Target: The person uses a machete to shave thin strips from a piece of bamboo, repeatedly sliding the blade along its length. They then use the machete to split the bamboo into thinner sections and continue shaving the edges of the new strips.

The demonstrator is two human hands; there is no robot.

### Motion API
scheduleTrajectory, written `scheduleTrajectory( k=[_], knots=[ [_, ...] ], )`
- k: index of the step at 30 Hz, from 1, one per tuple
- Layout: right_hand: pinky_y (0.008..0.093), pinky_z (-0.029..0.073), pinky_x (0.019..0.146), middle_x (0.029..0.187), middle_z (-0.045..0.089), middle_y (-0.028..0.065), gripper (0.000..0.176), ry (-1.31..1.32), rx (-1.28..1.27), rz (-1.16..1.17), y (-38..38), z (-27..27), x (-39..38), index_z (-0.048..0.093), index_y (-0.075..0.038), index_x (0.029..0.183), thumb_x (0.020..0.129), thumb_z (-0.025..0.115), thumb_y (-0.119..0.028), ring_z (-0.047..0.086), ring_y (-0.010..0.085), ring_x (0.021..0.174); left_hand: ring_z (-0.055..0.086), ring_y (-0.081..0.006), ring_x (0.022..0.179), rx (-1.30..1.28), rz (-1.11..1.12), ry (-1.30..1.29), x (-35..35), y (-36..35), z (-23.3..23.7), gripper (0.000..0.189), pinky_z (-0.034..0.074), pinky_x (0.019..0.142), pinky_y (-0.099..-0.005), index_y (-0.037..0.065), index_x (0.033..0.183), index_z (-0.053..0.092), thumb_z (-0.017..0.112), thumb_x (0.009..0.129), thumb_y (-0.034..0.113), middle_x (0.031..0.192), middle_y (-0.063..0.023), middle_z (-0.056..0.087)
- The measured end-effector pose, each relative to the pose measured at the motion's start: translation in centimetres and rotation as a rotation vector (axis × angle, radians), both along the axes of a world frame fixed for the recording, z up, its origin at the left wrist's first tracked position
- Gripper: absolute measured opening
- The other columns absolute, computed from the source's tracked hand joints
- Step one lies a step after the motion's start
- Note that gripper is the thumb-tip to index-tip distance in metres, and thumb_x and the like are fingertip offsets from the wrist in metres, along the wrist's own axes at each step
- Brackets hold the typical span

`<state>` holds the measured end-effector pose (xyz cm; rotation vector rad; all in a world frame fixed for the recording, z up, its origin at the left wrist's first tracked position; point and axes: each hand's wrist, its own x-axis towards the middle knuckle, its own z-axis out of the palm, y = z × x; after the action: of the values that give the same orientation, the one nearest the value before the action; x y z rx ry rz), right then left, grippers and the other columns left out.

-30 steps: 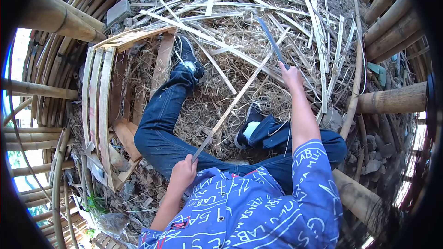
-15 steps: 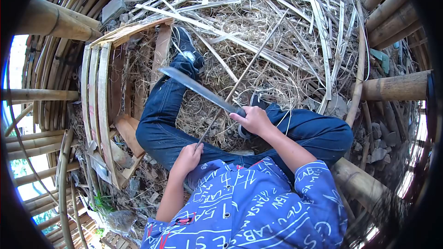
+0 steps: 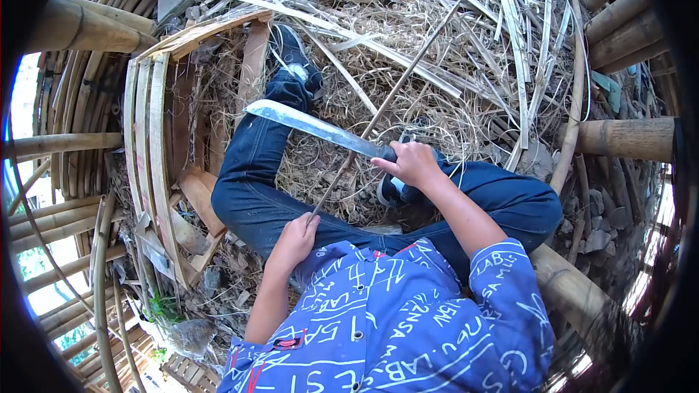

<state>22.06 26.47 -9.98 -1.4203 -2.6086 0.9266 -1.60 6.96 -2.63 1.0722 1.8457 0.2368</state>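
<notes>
I sit on the ground with my legs in blue jeans stretched over bamboo shavings. My left hand (image 3: pixel 295 240) grips the near end of a long thin bamboo strip (image 3: pixel 386 102) that runs away up and to the right. My right hand (image 3: pixel 413 164) holds the handle of a long machete (image 3: pixel 313 125). Its blade points left and lies across the strip, about a third of the way along it. My left foot in a dark shoe (image 3: pixel 295 62) rests beside a wooden frame.
A curved frame of bamboo slats (image 3: pixel 156 138) stands at my left. Thick bamboo poles (image 3: pixel 619 138) ring the spot on both sides. Several split bamboo strips (image 3: pixel 510 22) and dry shavings cover the ground ahead. Stones (image 3: pixel 593 229) lie at the right.
My right hand came back from far out along the strip, swinging the machete from pointing away to lying across the strip. My left hand kept its hold.
</notes>
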Motion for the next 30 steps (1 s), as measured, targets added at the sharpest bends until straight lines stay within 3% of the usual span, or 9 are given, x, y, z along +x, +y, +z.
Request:
scheduleTrajectory(
  k=[8, 30],
  knots=[
    [0.0478, 0.051, 0.055, 0.062, 0.064, 0.0183, 0.070, -0.016, 0.102, 0.028, 0.6, -0.9, 0.7, 0.061, -0.006, 0.073, 0.080, 0.051, -0.074, 0.065, 0.0374, 0.060, 0.056, -0.0496, 0.080, 0.004, -0.007, 0.004, 0.2, 0.2, 0.6, 0.032, 0.044, 0.068, -0.0500, -0.004, 0.092, 0.056, 0.047, 0.099, 0.026, 0.078, -0.0296, 0.059],
    [0.0462, 0.051, 0.059, 0.066, 0.066, 0.0160, 0.067, -0.037, 0.129, 0.054, 2.4, -1.3, 2.7, 0.064, -0.008, 0.077, 0.079, 0.053, -0.075, 0.067, 0.0353, 0.066, 0.056, -0.0498, 0.082, 0.036, -0.010, 0.064, 0.6, -0.3, 0.1, 0.034, 0.043, 0.069, -0.0538, -0.004, 0.088, 0.054, 0.048, 0.099, 0.028, 0.079, -0.0296, 0.060]
  ],
)
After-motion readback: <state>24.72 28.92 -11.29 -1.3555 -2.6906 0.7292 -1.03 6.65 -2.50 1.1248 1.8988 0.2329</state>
